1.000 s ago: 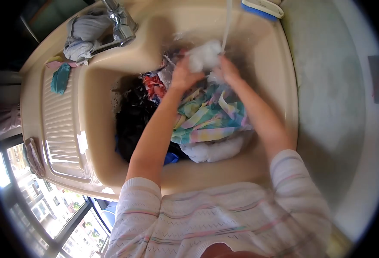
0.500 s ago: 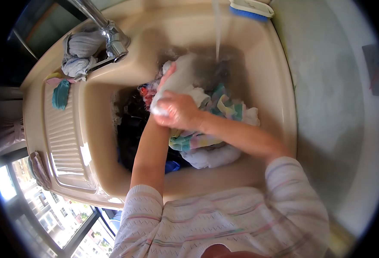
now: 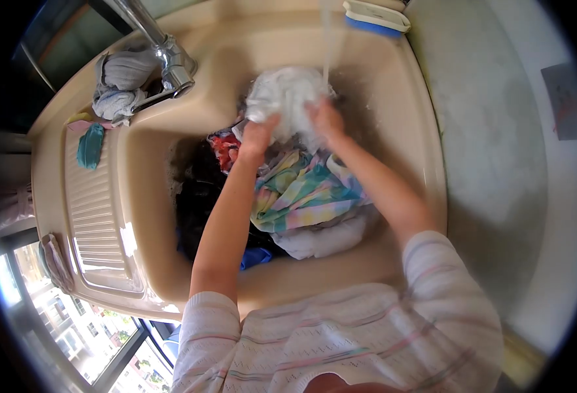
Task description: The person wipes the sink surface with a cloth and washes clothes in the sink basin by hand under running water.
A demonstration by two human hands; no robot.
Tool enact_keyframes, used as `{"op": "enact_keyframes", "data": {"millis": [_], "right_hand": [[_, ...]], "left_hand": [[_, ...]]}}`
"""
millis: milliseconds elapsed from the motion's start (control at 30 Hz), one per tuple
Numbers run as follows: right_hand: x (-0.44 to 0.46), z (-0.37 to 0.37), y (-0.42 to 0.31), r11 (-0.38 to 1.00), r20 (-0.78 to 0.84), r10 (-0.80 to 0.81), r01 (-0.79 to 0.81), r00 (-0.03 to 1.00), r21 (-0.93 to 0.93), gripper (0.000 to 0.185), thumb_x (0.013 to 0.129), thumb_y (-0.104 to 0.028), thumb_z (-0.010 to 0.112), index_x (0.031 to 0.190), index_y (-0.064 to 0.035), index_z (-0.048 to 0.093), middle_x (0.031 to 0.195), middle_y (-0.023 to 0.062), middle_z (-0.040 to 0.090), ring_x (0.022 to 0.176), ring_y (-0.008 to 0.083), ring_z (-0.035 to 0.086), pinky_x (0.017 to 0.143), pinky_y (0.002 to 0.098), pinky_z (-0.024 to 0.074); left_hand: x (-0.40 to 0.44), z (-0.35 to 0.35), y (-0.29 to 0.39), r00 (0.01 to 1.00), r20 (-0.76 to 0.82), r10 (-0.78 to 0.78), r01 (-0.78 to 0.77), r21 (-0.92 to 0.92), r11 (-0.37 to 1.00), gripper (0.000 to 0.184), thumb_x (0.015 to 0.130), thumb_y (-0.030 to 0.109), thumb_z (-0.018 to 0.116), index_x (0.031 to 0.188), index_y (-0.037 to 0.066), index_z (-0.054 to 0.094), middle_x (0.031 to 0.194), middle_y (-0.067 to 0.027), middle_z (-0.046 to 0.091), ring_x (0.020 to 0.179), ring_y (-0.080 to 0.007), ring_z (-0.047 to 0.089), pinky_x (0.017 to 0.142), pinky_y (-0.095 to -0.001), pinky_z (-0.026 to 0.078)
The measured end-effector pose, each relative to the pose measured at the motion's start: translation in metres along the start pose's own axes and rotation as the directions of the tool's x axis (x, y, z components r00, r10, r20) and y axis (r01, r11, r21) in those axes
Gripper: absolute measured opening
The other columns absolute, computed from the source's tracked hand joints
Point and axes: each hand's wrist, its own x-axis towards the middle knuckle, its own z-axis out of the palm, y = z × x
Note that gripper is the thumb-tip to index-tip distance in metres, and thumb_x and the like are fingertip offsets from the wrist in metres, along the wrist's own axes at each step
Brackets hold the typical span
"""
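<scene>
A wet white cloth [image 3: 289,90] is spread between my hands at the back of the sink, beside the running water. My left hand [image 3: 260,134] grips its near left edge, and my right hand [image 3: 326,123], smeared by motion, holds its right side. Just in front of them lies a pastel checked cloth [image 3: 305,190] in yellow, green and pink. A red patterned cloth [image 3: 224,150] is beside my left wrist. Dark clothes [image 3: 200,203] fill the left of the sink, and a white bundle [image 3: 321,240] lies nearest me.
The beige sink [image 3: 426,164] has a ribbed washboard [image 3: 98,209] on its left. A chrome faucet [image 3: 174,65] stands at the back left, with grey cloths [image 3: 125,72] next to it. On the rim are a teal cloth [image 3: 90,146] and a blue-bristled brush [image 3: 377,18].
My hands have moved apart from their crossed position around the bunched white cloth. The cloth is now opened out toward the back, and more of the checked cloth shows.
</scene>
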Motion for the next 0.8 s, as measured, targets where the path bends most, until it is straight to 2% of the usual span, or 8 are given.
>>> {"op": "enact_keyframes", "data": {"millis": [167, 233, 367, 467, 533, 600, 700, 800], "right_hand": [[0.026, 0.003, 0.041, 0.938, 0.092, -0.341, 0.345, 0.936, -0.031, 0.034, 0.077, -0.038, 0.057, 0.089, -0.0061, 0.06, 0.084, 0.0189, 0.062, 0.079, 0.0323, 0.061, 0.068, 0.0408, 0.047], [0.003, -0.017, -0.001, 0.985, 0.025, -0.158, 0.156, 0.987, 0.073, 0.031, 0.076, -0.037, 0.058, 0.079, -0.006, 0.062, 0.077, 0.0168, 0.062, 0.071, 0.0311, 0.06, 0.062, 0.0397, 0.0473], [-0.095, -0.019, -0.096, 0.619, -0.057, -0.7, 0.646, 0.711, 0.447, 0.027, 0.074, -0.035, 0.066, 0.075, -0.0085, 0.06, 0.071, 0.0122, 0.059, 0.065, 0.0312, 0.057, 0.059, 0.0363, 0.0468], [-0.11, -0.012, -0.113, 0.424, -0.209, -0.842, 0.85, 0.497, 0.314, 0.022, 0.076, -0.032, 0.065, 0.081, -0.011, 0.064, 0.076, 0.0102, 0.062, 0.072, 0.0276, 0.061, 0.066, 0.0362, 0.0474], [-0.05, 0.032, -0.08, 0.538, -0.282, -0.68, 0.722, 0.677, 0.435, 0.03, 0.076, -0.041, 0.059, 0.081, -0.0121, 0.064, 0.079, 0.0126, 0.063, 0.078, 0.0309, 0.06, 0.071, 0.0399, 0.047], [0.003, 0.001, -0.051, 0.902, 0.145, -0.347, 0.288, 0.927, 0.321, 0.037, 0.078, -0.045, 0.057, 0.088, -0.01, 0.065, 0.086, 0.0151, 0.064, 0.082, 0.0315, 0.06, 0.072, 0.0403, 0.0468], [0.045, -0.02, 0.003, 0.979, 0.122, -0.186, 0.195, 0.975, -0.066, 0.054, 0.073, -0.054, 0.058, 0.094, -0.0049, 0.064, 0.09, 0.0178, 0.064, 0.087, 0.0316, 0.061, 0.074, 0.037, 0.0481], [0.04, -0.03, 0.017, 0.974, -0.124, 0.079, -0.05, 0.989, 0.222, 0.072, 0.07, -0.053, 0.062, 0.111, 0.0046, 0.05, 0.104, 0.022, 0.059, 0.099, 0.0313, 0.057, 0.082, 0.0372, 0.0461]], "left_hand": [[-0.015, -0.004, 0.058, 0.847, 0.213, -0.487, 0.531, -0.375, 0.76, 0.052, 0.086, 0.045, 0.05, 0.121, 0.007, 0.047, 0.113, -0.0092, 0.057, 0.113, -0.0251, 0.048, 0.092, -0.0482, 0.038], [-0.019, -0.002, 0.07, 0.826, 0.295, -0.481, 0.564, -0.437, 0.701, 0.055, 0.086, 0.049, 0.046, 0.124, 0.009, 0.045, 0.112, -0.0085, 0.057, 0.113, -0.0249, 0.047, 0.09, -0.0481, 0.04], [0.01, -0.012, 0.015, 0.673, 0.729, -0.124, 0.726, -0.619, 0.3, 0.051, 0.087, 0.049, 0.042, 0.119, 0.01, 0.049, 0.121, -0.0082, 0.05, 0.112, -0.023, 0.045, 0.091, -0.0454, 0.039], [0.0, -0.01, 0.002, 0.818, 0.518, -0.25, 0.573, -0.692, 0.44, 0.042, 0.089, 0.039, 0.04, 0.114, 0.008, 0.052, 0.114, -0.0082, 0.054, 0.106, -0.0234, 0.05, 0.09, -0.042, 0.041], [-0.007, -0.003, 0.0, 0.894, 0.346, -0.284, 0.447, -0.713, 0.541, 0.037, 0.09, 0.032, 0.038, 0.111, 0.006, 0.054, 0.109, -0.0082, 0.057, 0.102, -0.0237, 0.053, 0.089, -0.0397, 0.042], [-0.024, 0.012, 0.031, 0.891, 0.166, -0.421, 0.427, -0.621, 0.657, 0.031, 0.089, 0.025, 0.042, 0.11, 0.004, 0.054, 0.106, -0.0085, 0.059, 0.096, -0.0243, 0.057, 0.086, -0.0382, 0.044], [-0.016, -0.006, 0.05, 0.939, 0.034, -0.341, 0.294, -0.59, 0.752, 0.035, 0.085, 0.027, 0.053, 0.111, 0.003, 0.053, 0.106, -0.0088, 0.058, 0.095, -0.0247, 0.056, 0.083, -0.0368, 0.047], [-0.019, -0.017, 0.06, 0.869, -0.081, -0.489, 0.368, -0.556, 0.746, 0.038, 0.083, 0.031, 0.056, 0.112, 0.005, 0.053, 0.109, -0.008, 0.057, 0.097, -0.0237, 0.056, 0.083, -0.0368, 0.046]]}}
